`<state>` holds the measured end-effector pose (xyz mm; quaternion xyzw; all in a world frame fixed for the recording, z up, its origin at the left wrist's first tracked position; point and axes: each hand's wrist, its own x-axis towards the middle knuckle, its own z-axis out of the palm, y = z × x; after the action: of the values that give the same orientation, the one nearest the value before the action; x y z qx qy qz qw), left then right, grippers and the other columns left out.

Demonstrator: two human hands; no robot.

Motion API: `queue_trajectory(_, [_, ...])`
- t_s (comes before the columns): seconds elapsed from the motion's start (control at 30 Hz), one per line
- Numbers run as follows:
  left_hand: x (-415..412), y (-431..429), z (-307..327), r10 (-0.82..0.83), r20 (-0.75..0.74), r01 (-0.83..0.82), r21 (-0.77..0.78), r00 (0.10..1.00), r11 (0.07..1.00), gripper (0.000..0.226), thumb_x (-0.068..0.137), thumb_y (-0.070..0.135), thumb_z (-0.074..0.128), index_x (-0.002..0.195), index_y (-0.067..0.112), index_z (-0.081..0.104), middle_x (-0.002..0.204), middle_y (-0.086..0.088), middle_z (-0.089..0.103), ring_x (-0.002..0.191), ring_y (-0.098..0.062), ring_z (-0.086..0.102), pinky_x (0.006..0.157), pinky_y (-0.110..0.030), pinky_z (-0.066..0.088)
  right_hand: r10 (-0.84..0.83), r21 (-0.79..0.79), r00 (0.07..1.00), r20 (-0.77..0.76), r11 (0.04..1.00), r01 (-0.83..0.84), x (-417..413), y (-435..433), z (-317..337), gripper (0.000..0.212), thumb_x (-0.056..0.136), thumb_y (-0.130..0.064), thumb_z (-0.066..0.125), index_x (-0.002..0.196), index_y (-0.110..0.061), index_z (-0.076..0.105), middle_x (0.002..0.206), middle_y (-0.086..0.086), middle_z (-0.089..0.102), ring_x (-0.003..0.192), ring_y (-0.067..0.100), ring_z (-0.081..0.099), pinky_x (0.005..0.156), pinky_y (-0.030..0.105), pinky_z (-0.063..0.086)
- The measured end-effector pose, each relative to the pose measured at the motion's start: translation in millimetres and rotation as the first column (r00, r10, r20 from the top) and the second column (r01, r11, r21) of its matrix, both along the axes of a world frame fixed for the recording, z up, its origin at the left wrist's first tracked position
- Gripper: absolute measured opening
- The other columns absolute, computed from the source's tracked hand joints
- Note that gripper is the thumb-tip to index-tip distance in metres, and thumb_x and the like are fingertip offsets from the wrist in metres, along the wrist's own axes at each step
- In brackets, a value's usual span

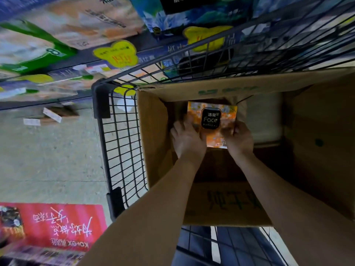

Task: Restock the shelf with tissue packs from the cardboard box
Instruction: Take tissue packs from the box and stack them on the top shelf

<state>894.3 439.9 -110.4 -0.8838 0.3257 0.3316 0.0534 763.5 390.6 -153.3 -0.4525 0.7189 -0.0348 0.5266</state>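
An open cardboard box stands inside a black wire cart. Deep inside it lies an orange tissue pack with a black "Face" label. My left hand grips the pack's left side. My right hand grips its right side. Both arms reach down into the box. The shelf with tissue packs runs along the top left, blurred.
The wire cart surrounds the box, its rim at the top and left. Yellow price tags hang from the shelf edge. Beige floor lies to the left. A red display sign is at the lower left. White packs sit right of the orange one.
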Motion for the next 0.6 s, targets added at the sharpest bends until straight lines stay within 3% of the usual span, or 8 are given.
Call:
queue_trajectory(0.07, [5,-3,-9,0.079,-0.066,-0.074,0.065,0.995,0.995,0.083,0.096,0.045,0.062,0.161,0.017,0.017,0.157,-0.013,0.031,0.14,-0.036,0.036,0.11,-0.047,0.04,-0.126,0.065,0.987,0.098,0.991,0.12,1,-3,-2,0.03,0.09,-0.018,0.075,0.118,-0.02,0.063,0.105,0.0,0.069,0.098,0.015,0.065,0.077,0.019,0.051])
queue_trajectory(0.1, [6,-4,-13,0.142,-0.114,-0.133,0.085,0.983,0.987,0.085,0.096,0.044,0.064,0.161,0.018,0.015,0.157,-0.012,0.036,0.138,-0.035,0.042,0.106,-0.046,0.046,-0.2,0.098,0.967,0.159,0.978,0.186,1,-4,-3,0.027,0.088,-0.009,0.075,0.107,-0.022,0.062,0.101,0.0,0.07,0.098,0.016,0.067,0.084,0.033,0.053])
queue_trajectory(0.13, [6,-5,-15,0.202,-0.146,-0.191,0.086,0.968,0.978,0.086,0.095,0.042,0.066,0.161,0.019,0.015,0.154,-0.011,0.043,0.134,-0.034,0.049,0.101,-0.045,0.051,-0.242,0.122,0.951,0.193,0.968,0.221,2,-5,-3,0.031,0.085,0.0,0.075,0.096,-0.025,0.06,0.095,-0.003,0.068,0.094,0.015,0.067,0.087,0.038,0.053])
queue_trajectory(0.27, [2,-7,-15,0.36,-0.218,-0.373,-0.021,0.907,0.928,0.075,0.092,0.031,0.071,0.152,0.023,0.025,0.143,-0.008,0.052,0.125,-0.033,0.057,0.097,-0.046,0.054,-0.303,0.181,0.92,0.247,0.948,0.264,-5,-5,-3,0.043,0.079,0.009,0.076,0.093,-0.026,0.054,0.089,-0.004,0.065,0.086,0.015,0.066,0.082,0.038,0.054])
queue_trajectory(0.4, [-2,-1,3,0.389,-0.321,-0.426,-0.052,0.864,0.903,0.056,0.095,0.03,0.066,0.138,0.029,0.03,0.116,-0.004,0.065,0.104,-0.03,0.066,0.089,-0.044,0.057,-0.243,0.205,0.927,0.286,0.96,0.189,-22,-4,17,0.018,0.083,0.006,0.074,0.091,-0.009,0.066,0.089,0.006,0.074,0.073,0.011,0.074,0.062,0.025,0.058])
queue_trajectory(0.47, [-2,2,18,0.373,-0.368,-0.42,-0.055,0.852,0.906,0.05,0.096,0.033,0.065,0.135,0.03,0.034,0.107,0.001,0.062,0.094,-0.024,0.065,0.08,-0.037,0.055,-0.26,0.228,0.924,0.281,0.953,0.199,-35,-6,37,0.019,0.085,0.0,0.075,0.102,0.0,0.067,0.097,0.009,0.074,0.08,0.016,0.074,0.066,0.029,0.058])
queue_trajectory(0.53, [-1,5,41,0.377,-0.411,-0.431,-0.045,0.83,0.901,0.045,0.095,0.038,0.066,0.128,0.037,0.037,0.101,0.007,0.06,0.086,-0.019,0.066,0.073,-0.035,0.056,-0.255,0.25,0.927,0.275,0.95,0.188,-48,-11,61,0.024,0.089,-0.011,0.076,0.11,-0.004,0.066,0.105,0.009,0.073,0.089,0.02,0.072,0.074,0.035,0.057])
queue_trajectory(0.6, [-1,7,68,0.383,-0.46,-0.462,-0.068,0.801,0.885,0.044,0.092,0.042,0.071,0.121,0.04,0.038,0.103,0.006,0.064,0.077,-0.016,0.071,0.066,-0.032,0.06,-0.244,0.286,0.921,0.305,0.946,0.156,-55,-21,94,0.017,0.094,-0.016,0.073,0.11,-0.015,0.067,0.104,0.0,0.072,0.088,0.014,0.069,0.071,0.028,0.054])
